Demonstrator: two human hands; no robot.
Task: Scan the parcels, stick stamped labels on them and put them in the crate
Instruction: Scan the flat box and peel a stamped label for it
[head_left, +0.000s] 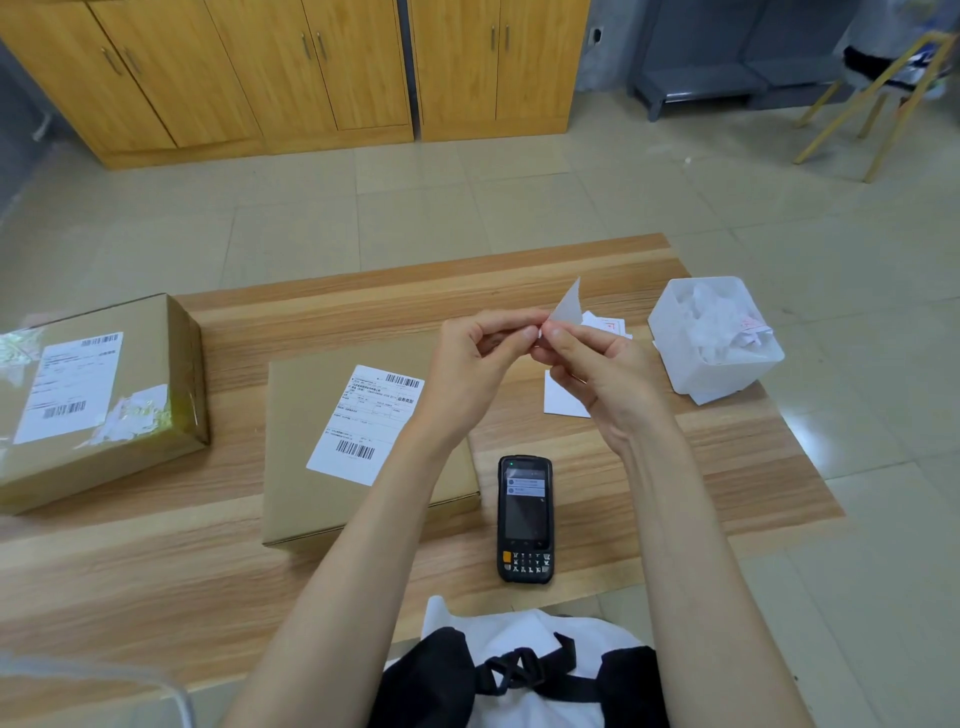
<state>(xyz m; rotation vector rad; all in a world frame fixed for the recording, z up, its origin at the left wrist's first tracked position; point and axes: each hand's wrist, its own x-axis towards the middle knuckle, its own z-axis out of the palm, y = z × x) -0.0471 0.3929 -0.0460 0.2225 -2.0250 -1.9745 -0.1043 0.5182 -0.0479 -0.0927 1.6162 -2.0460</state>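
Left hand (470, 353) and right hand (587, 364) meeting above table (208, 571), fingertips pinching label (567, 304); label pointing up-right.

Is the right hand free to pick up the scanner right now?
Probably not yet: the right hand and left hand both pinch the label. Nothing covers the scanner itself.

The wood-grain table (156, 571) carries a thick parcel (98, 400) at its left end, a flat parcel (311, 467) mid-table, a scanner (525, 519) just right of it, loose labels (563, 402), and a white tub (714, 364) far right.
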